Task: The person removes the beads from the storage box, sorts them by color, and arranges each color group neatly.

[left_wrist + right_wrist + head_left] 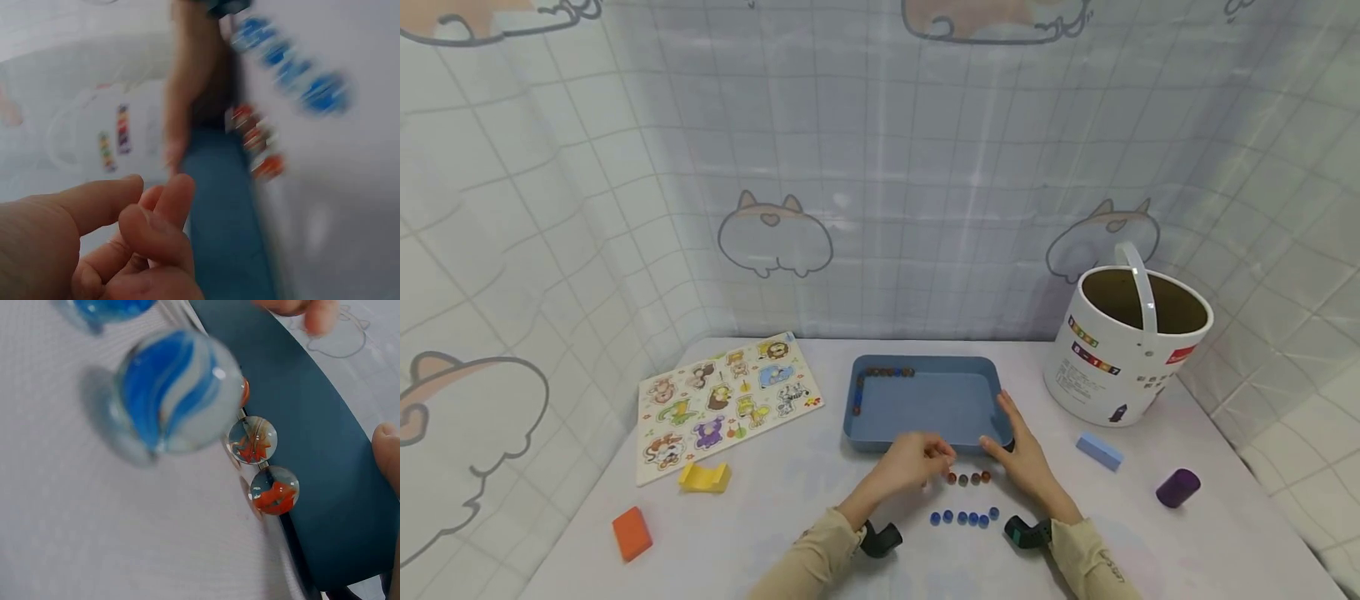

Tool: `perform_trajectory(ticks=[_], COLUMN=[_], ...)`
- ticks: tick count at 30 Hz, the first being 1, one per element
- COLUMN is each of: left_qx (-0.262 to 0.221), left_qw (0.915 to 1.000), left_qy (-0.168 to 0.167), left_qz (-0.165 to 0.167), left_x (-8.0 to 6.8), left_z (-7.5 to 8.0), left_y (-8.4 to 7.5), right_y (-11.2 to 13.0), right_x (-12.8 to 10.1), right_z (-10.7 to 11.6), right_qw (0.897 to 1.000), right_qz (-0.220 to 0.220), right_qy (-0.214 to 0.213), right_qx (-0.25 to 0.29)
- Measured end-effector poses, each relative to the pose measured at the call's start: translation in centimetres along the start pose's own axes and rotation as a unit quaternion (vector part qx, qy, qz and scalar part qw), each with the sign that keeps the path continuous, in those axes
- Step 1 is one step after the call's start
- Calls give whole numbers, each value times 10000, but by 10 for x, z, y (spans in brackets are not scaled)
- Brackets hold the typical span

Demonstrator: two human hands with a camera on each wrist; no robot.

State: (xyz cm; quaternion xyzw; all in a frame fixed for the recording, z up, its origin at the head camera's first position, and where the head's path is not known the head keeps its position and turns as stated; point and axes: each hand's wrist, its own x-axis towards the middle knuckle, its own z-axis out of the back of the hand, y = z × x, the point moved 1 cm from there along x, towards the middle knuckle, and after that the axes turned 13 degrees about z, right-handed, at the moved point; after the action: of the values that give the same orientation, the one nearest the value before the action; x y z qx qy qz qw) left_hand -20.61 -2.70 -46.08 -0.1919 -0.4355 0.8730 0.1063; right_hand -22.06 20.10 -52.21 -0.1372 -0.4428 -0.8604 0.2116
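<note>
Only the white bucket (1122, 350) bears coloured labels, unreadable.

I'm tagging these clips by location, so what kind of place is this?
Probably an indoor play or activity table set up for recording: a cartoon-print curtain hangs behind a white table with an animal peg puzzle, a blue tray and marbles near the hands.

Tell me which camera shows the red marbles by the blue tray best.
The right wrist view: the red marbles are sharp and close against the blue tray. The head view shows them as tiny dots; the left wrist view shows only red blurs.
</note>
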Motion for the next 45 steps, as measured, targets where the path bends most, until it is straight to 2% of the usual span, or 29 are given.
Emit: perform_trajectory(ticks=[2, 5, 7, 10, 13, 17, 24, 36, 45], left_qx=[-99, -399, -546, -823, -1028, -1169, -935, 131, 297], left_qw=[9999, 9992, 9981, 9935, 9863, 9785, 9717, 9638, 9641], left_qy=[21, -50, -264, -708, -1130, -1416, -1769, -2260, -2103], left_qz=[-45, 1, 71, 349, 624, 936, 1258, 1412, 1593], left_x=[6, 22, 39, 66, 90, 109, 120, 127, 128], left_z=[13, 37, 52, 71, 79, 78, 73, 66, 59], left_y=[-5, -10, -10, -7, -1, 7, 11, 16, 8], right_y=[-1, -3, -4, -4, -3, -1, 2, -1, 0], right_x=[0, 0, 0, 0, 0, -1, 0, 1, 1], right_z=[1, 2, 3, 3, 2, 1, 0, -1, -1], right_qw=[10000, 10000, 10000, 10000, 10000, 10000, 10000, 10000, 10000], right_qz=[-3, -12, -25, -47, -16, 8, -71, 41, -36], right_qy=[7, 11, 23, 0, 2, 0, -7, -32, -29], right_qx=[-40, -81, -91, -88, -79, -33, 27, -40, -18])
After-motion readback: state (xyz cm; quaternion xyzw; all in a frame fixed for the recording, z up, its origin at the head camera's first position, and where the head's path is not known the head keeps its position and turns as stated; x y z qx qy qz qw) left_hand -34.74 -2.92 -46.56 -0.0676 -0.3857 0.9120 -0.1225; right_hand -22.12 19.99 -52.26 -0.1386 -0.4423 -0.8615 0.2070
